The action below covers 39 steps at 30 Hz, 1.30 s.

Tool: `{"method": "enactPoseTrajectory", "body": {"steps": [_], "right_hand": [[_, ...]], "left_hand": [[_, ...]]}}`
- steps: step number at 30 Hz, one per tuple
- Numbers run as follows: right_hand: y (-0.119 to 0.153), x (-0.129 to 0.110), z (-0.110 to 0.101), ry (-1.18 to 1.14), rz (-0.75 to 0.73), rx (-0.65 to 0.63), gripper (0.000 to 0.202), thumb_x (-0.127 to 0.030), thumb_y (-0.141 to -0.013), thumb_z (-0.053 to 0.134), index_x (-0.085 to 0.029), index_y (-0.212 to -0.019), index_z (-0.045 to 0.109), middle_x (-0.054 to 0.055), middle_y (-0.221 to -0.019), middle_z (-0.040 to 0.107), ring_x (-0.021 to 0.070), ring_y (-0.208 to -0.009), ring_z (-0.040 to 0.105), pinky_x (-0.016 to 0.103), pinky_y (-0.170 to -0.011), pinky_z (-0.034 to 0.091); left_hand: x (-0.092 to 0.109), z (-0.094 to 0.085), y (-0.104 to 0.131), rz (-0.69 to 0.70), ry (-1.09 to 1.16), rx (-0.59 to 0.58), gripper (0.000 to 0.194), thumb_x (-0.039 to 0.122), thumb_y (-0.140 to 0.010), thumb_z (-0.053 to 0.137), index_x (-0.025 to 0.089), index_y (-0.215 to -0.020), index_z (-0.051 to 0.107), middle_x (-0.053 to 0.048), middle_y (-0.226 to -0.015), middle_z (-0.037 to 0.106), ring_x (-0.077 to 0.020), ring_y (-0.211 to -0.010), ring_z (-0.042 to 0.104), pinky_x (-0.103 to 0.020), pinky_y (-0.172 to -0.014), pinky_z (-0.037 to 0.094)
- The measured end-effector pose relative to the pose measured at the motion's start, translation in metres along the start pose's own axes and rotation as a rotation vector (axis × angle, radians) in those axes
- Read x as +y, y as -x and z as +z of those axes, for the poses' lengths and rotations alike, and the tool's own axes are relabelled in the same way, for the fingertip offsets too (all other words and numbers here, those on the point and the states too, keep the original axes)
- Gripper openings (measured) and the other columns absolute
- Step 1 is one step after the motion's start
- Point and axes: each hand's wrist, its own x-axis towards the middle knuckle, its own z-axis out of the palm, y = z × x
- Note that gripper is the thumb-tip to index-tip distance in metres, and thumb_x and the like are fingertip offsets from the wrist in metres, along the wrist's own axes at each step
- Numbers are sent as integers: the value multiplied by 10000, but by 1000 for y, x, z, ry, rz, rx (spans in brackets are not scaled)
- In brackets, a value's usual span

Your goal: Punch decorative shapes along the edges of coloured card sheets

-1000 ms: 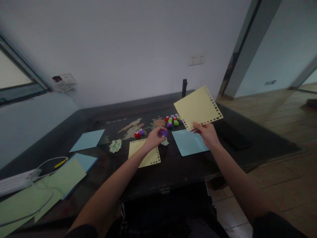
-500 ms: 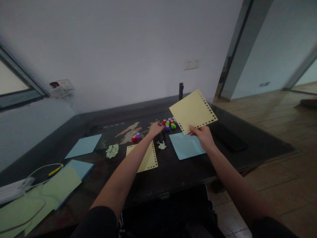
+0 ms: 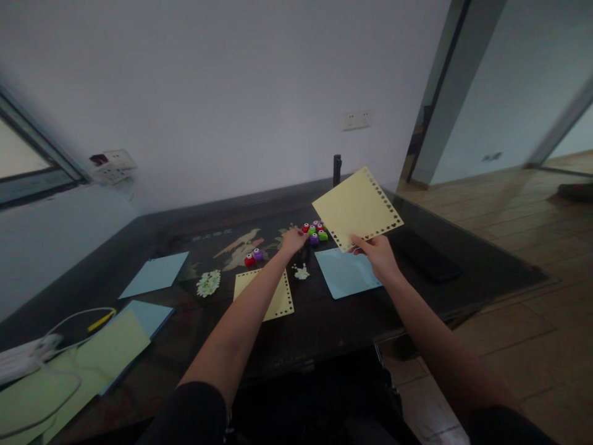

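My right hand (image 3: 376,252) pinches the lower edge of a yellow sheet (image 3: 359,207), raised above the table, with small holes punched along two edges. My left hand (image 3: 294,240) is beside a cluster of red, green and purple punches (image 3: 317,233); its fingertips are closed, and what they hold is too small to make out. Under my left forearm lies another yellow sheet (image 3: 280,300) with punched edges. A blue sheet (image 3: 345,275) rests below the raised one. A small pile of paper bits (image 3: 301,272) sits between them.
Left on the dark table (image 3: 324,327) are a red punch (image 3: 249,260), a purple punch (image 3: 258,254), a larger pile of paper bits (image 3: 208,283), a blue sheet (image 3: 155,274), stacked papers (image 3: 113,346) and a white power strip (image 3: 23,361). A black object (image 3: 428,256) lies right.
The purple piece seen at my left fingertips earlier no longer shows there. My right hand still holds the yellow sheet up, and the whole view has shifted slightly.
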Motion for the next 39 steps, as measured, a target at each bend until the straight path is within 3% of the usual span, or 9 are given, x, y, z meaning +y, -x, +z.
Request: {"method": "enactPoseTrajectory", "body": {"steps": [7,13,17,20,24,27,33,39], "right_hand": [[1,-2,1,20,18,-45,326,-425,-571,746,-127,-675,662,73,-628,686,169,-491,608,270,-460,455],[2,2,2,81,48,-155,362,-459,-554,755,-122,-659,671,67,-586,678,161,-487,591,270,-468,465],[2,7,3,129,108,-270,340,-435,-568,761,-119,-655,670,68,-579,670,149,-489,572,274,-494,464],[3,9,4,148,139,-347,303,-406,-584,755,-125,-654,665,63,-587,662,147,-494,563,276,-490,454],[5,8,4,162,153,-406,274,-379,-594,747,-130,-676,668,55,-614,664,146,-505,559,276,-484,449],[6,5,3,155,121,-376,306,-374,-592,746,-129,-764,682,65,-682,688,160,-560,585,276,-500,451],[1,-2,-5,118,-3,-168,421,-364,-609,737,-141,-955,652,31,-680,674,148,-561,585,275,-527,453],[-2,-9,-24,189,-88,-65,520,-353,-606,742,-157,-1064,595,-17,-616,614,138,-531,563,277,-529,464]], "left_hand": [[-4,-3,6,46,39,28,264,316,-839,557,107,-968,653,-114,-915,706,-159,-644,645,-251,-672,472],[-5,-32,21,123,129,112,240,267,-863,504,126,-1009,631,-132,-1067,656,-186,-880,631,-262,-751,464],[0,-53,40,208,535,12,446,453,-923,335,133,-1086,600,-115,-1013,665,-157,-799,637,-242,-653,484],[5,-60,55,263,622,2,414,486,-843,490,134,-1002,638,-91,-913,675,-153,-742,622,-243,-624,482],[7,-63,70,292,521,39,226,288,-723,653,146,-899,643,-43,-798,669,-143,-710,603,-256,-649,478],[6,-63,78,294,486,52,163,238,-710,651,152,-843,618,-38,-775,662,-138,-702,602,-266,-669,472],[13,-60,95,360,415,130,324,234,-717,646,187,-980,464,32,-659,613,-109,-598,567,-234,-598,425],[37,-53,118,430,275,73,165,211,-756,596,196,-818,444,54,-568,577,-102,-551,548,-232,-607,415]]}}
